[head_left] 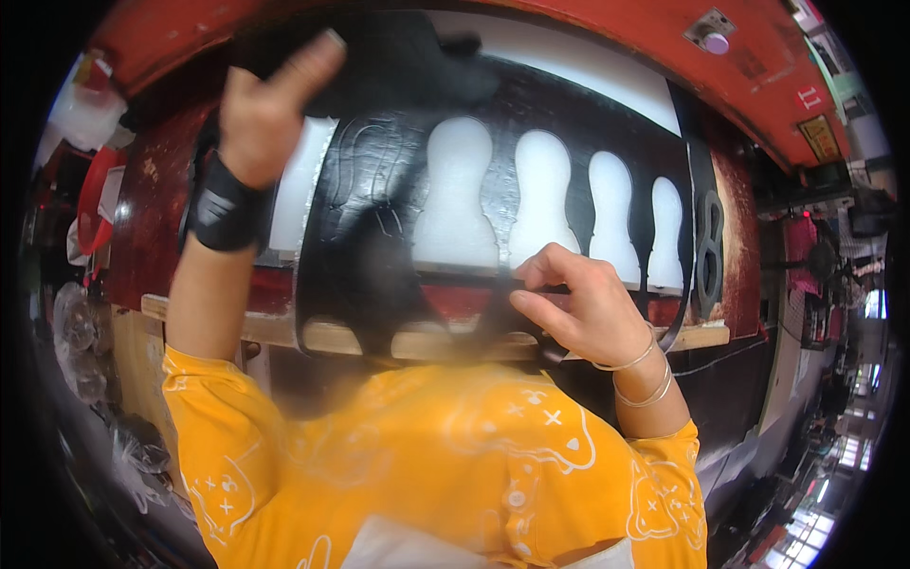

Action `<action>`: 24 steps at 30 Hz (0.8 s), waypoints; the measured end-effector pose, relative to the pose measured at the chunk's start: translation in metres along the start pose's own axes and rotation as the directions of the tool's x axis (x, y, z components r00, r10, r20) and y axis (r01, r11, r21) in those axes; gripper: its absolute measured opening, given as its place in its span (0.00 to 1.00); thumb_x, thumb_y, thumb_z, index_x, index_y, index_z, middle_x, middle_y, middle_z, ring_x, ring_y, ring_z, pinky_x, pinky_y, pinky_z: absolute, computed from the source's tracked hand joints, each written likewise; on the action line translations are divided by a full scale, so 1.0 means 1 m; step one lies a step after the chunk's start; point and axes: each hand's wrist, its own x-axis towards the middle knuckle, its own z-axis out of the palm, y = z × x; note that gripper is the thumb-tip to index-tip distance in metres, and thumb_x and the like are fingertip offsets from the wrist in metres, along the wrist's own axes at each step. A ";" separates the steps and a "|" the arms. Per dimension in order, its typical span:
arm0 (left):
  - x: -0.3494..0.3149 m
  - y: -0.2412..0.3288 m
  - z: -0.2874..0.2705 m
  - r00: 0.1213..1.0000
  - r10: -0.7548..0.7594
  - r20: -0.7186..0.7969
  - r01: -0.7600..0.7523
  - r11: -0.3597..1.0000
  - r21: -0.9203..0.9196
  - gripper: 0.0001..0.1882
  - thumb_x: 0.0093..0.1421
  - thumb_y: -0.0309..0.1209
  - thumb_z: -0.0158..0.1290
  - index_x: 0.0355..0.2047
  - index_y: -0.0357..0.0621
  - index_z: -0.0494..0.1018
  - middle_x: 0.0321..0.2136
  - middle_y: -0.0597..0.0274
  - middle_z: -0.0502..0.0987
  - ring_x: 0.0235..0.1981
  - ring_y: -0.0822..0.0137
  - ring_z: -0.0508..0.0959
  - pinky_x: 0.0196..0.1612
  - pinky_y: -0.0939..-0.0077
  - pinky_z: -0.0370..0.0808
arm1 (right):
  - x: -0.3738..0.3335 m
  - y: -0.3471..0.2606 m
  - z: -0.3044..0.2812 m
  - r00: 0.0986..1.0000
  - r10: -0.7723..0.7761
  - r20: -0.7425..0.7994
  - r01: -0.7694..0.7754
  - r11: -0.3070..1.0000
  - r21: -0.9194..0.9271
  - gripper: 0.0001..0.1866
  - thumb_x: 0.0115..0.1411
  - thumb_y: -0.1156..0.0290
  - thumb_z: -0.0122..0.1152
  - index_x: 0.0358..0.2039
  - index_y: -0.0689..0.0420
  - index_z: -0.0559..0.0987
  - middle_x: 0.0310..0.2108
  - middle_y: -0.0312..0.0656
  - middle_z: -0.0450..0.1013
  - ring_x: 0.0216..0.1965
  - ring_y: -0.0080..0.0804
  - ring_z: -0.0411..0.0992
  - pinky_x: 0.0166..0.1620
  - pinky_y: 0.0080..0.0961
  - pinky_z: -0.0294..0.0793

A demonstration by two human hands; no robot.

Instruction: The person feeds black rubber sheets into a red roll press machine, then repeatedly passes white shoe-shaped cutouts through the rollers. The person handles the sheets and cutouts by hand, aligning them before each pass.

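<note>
A black sheet (405, 169) lies across the worktop, with several sole-shaped openings cut through it and white showing in them. More sole outlines (365, 166) show at its left end, the cut pieces still filling them. My left hand (265, 119) is raised at the upper left, smeared by motion. Its thumb lies over a blurred black piece (398, 66), while the other fingers are hidden. My right hand (588, 303) is closed, thumb and index finger bent together at the sheet's near edge. Dark strips of that edge hang by its fingertips.
A red machine beam (607, 47) with a round knob (715, 43) spans the far side. The dark red worktop (156, 209) has a wooden front edge (275, 329). A figure-eight-shaped dark piece (709, 251) lies at the right. Clear plastic bags (81, 332) are at the left.
</note>
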 end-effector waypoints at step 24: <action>-0.032 -0.075 -0.056 0.631 -0.766 0.122 0.265 0.065 -0.962 0.20 0.66 0.28 0.47 0.58 0.38 0.66 0.56 0.52 0.70 0.57 0.57 0.70 0.61 0.57 0.66 | 0.059 -0.024 0.052 0.906 -0.171 0.387 0.246 0.957 -0.154 0.20 0.56 0.60 0.62 0.46 0.57 0.73 0.42 0.53 0.73 0.42 0.50 0.73 0.47 0.39 0.73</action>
